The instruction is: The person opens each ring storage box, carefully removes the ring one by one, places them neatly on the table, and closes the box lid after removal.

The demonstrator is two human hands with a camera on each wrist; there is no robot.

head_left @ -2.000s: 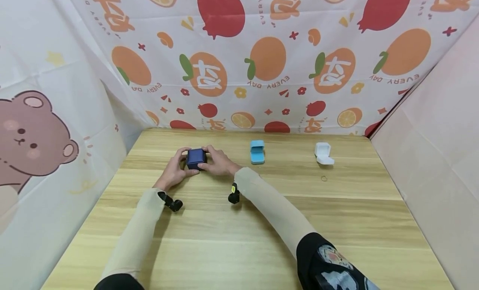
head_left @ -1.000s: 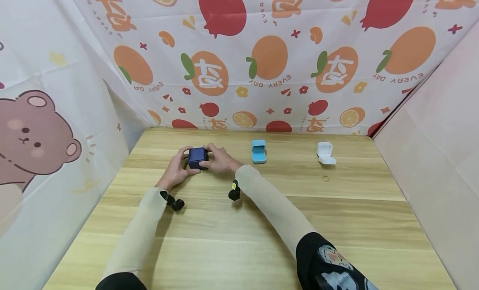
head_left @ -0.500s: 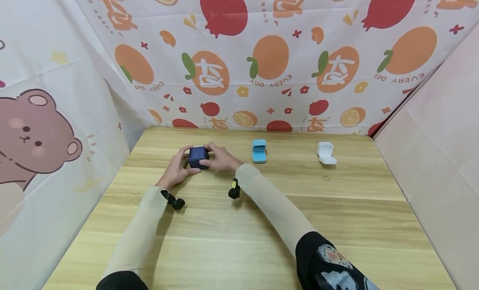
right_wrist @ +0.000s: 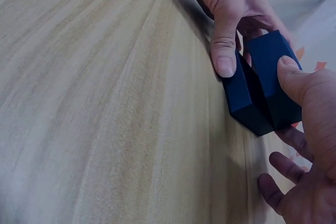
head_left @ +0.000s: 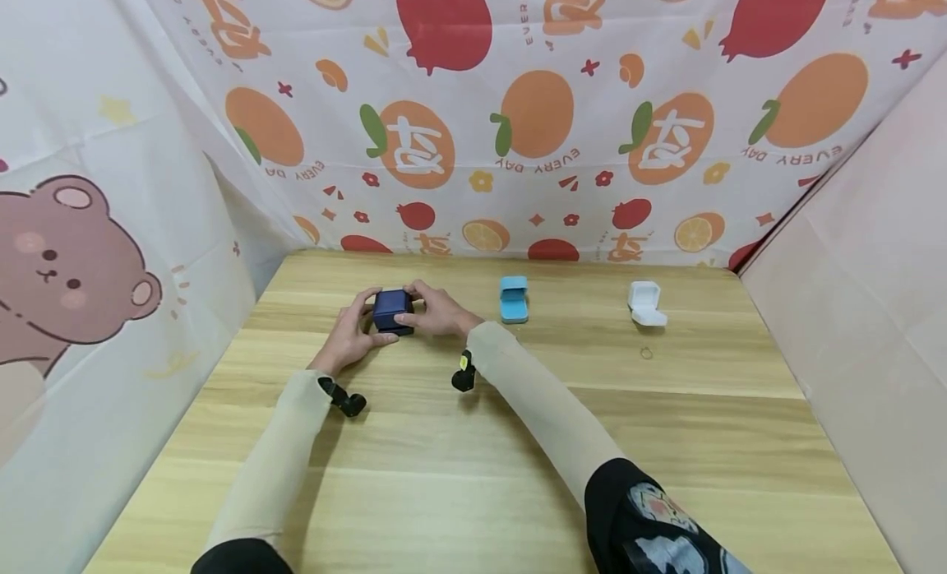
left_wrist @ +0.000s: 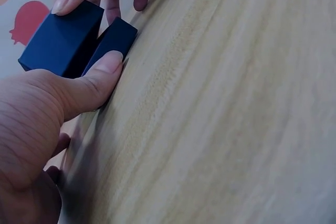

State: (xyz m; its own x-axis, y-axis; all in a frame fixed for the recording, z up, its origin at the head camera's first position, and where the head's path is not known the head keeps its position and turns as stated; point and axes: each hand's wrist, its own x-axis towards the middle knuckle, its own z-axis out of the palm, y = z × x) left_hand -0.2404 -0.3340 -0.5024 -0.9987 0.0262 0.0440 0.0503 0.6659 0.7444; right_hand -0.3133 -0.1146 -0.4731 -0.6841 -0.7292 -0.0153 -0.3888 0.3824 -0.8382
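A dark blue ring box (head_left: pixel 393 311) stands at the back left of the table, between both hands. My left hand (head_left: pixel 348 334) grips its lower part, with the thumb pressed on the base (left_wrist: pixel 118 38) in the left wrist view. With thumb and fingers, my right hand (head_left: pixel 439 312) pinches the lid (right_wrist: pixel 270 59). A narrow wedge-shaped gap parts lid from base in both wrist views; the inside is too dark to make out. Further right are a light blue ring box (head_left: pixel 514 301) and a white ring box (head_left: pixel 646 303), both with raised lids.
A thin ring (head_left: pixel 647 353) lies on the wooden table (head_left: pixel 473 475) in front of the white box. Something tiny lies just before the light blue box, too small to tell. A fruit-print cloth (head_left: pixel 459 146) hangs behind the table, with white cloth at both sides.
The dark blue box's lid has tipped up slightly at the front under my right hand. Both hands have stayed on the box, and the camera view has shifted a little.
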